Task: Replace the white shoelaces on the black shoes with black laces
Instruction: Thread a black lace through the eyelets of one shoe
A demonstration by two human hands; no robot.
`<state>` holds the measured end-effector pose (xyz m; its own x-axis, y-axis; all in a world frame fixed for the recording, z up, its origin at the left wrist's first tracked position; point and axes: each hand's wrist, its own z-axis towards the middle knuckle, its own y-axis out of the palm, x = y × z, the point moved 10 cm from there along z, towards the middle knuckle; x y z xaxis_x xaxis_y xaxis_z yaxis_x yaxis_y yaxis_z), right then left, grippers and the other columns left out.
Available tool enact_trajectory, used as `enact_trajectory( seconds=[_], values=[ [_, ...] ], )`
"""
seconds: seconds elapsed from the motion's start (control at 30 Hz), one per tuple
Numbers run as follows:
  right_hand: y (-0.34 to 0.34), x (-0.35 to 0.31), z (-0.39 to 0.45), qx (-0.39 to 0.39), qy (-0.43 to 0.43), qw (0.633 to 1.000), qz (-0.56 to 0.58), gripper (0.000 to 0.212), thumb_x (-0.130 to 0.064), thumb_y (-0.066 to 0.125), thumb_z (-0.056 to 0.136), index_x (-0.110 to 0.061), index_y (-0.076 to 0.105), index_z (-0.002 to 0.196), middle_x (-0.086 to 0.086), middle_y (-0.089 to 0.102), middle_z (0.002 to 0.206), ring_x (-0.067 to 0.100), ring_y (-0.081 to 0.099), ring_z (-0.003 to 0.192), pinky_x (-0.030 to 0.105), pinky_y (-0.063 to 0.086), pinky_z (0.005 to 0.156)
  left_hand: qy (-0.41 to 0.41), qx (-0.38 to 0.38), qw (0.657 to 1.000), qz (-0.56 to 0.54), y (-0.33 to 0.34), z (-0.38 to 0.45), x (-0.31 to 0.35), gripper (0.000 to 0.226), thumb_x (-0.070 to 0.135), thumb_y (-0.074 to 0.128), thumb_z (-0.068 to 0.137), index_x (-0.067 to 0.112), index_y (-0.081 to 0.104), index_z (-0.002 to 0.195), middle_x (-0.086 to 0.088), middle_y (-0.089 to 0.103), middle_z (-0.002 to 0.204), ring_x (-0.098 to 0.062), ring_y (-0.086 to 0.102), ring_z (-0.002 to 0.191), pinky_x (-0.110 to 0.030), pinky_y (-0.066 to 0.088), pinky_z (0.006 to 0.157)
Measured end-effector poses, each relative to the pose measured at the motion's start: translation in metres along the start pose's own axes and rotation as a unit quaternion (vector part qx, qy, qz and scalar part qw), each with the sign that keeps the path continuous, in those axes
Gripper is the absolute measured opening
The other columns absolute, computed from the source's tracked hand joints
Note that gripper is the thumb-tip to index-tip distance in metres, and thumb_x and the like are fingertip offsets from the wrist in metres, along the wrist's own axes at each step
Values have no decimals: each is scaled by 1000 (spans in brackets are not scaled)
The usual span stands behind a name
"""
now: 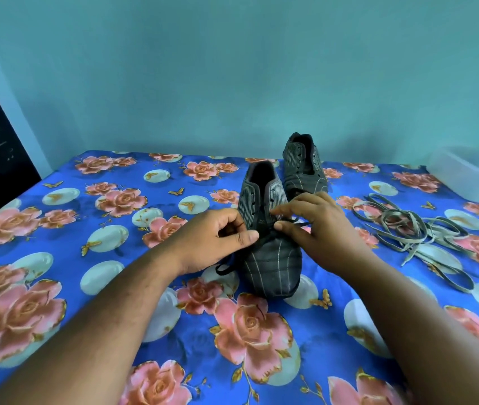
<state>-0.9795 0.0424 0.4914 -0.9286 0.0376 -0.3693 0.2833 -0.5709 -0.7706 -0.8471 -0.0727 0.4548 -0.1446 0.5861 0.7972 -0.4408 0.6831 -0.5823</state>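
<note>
Here, the near shoe (273, 258) stands toe-first toward the person, and the left hand (212, 241) pinches the black lace (264, 236) at the shoe's left side. Over its right side, the right hand (317, 229) pinches the lace's other end, and the white laces (416, 238) lie tangled well right of the shoe.

1 head-worn view looks forward and down, close over the bed (57, 287).
</note>
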Motion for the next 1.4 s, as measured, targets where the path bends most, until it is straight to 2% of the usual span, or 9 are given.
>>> enact_trajectory(
  seconds=[0.2,0.37,0.47,0.53,0.6,0.67,0.9,1.1,1.4],
  values=[
    [-20,6,3,69,6,998,-12,7,-35,65,93,-31,70,91,-10,62,89,21,54,89,39,45,79,1,-10,1000,-9,3,0,-1,38,58,75,83,22,63,84,4,59,72,-9,51,65,-30,45,63],
    [-71,63,-11,232,214,949,6,12,-27,55,102,-19,64,101,-3,64,91,20,53,82,31,32,67,2,-7,1000,-15,5,-1,2,40,58,70,80,19,61,85,5,51,70,-9,43,66,-27,39,63],
    [-69,86,-21,239,284,926,66,16,-29,51,103,-17,62,105,-8,72,84,23,63,71,33,43,63,7,-11,1000,-15,5,-1,2,43,62,68,82,20,61,85,5,51,71,-10,43,67,-31,39,64],
    [-51,83,-16,196,277,923,180,14,-23,52,104,-20,59,115,-10,75,88,16,72,71,31,50,62,3,-15,1000,-22,5,-1,0,49,70,68,82,21,61,86,5,50,72,-10,44,68,-32,40,64],
    [-33,62,-7,125,221,927,275,33,-15,55,103,-26,50,134,-10,72,113,7,73,93,21,54,75,-3,-17,999,-27,5,-1,-1,50,70,73,76,23,60,88,6,50,73,-9,44,69,-31,41,66],
    [-18,37,0,45,147,954,258,49,-11,59,100,-34,42,139,-13,60,131,1,64,111,14,51,86,-5,-20,1000,-17,6,-1,-4,52,69,81,69,26,60,90,7,50,75,-8,44,70,-31,43,68],
    [-5,12,2,-22,18,996,85,7,-34,78,87,-33,72,89,-12,67,91,11,62,89,37,52,81,0,-23,1000,-11,6,0,-3,47,60,84,70,26,60,92,4,50,78,-8,44,72,-34,45,71],
    [-11,8,2,7,-10,1000,17,13,-42,63,90,-30,69,88,-12,63,89,19,56,90,41,47,83,-1,-25,1000,-15,7,1,-7,50,67,83,63,32,59,90,8,50,75,-9,44,71,-36,44,69],
    [-52,39,-5,168,121,975,-79,8,-27,59,100,-22,63,96,0,61,103,31,53,98,46,44,82,-10,-6,1000,0,6,3,-11,54,69,84,57,34,60,89,19,46,68,-5,43,67,-29,41,66]
  ],
)
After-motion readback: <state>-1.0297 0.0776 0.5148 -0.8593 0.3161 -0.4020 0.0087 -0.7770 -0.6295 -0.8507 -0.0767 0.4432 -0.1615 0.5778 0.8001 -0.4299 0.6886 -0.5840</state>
